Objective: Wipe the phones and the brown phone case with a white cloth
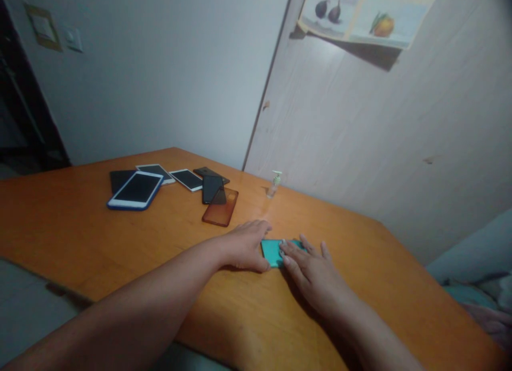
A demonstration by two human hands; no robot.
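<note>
A flat turquoise phone (pixel 272 252) lies on the wooden table in front of me; whether it is a bare phone or one in a case I cannot tell. My left hand (pixel 246 247) steadies its left end, thumb at the near edge and fingers at the far edge. On its upper face my right hand (pixel 314 269) presses a small whitish wad, perhaps cloth or tissue (pixel 282 248), under the fingertips. The right hand covers the phone's right part.
Beyond my left hand lie a translucent brown phone case (pixel 221 214), a black phone (pixel 212 188) and several others. A tablet in a blue case (pixel 138 190) rests farther left. A small pump bottle (pixel 273 185) stands near the table's (pixel 340 222) back edge, by the wall.
</note>
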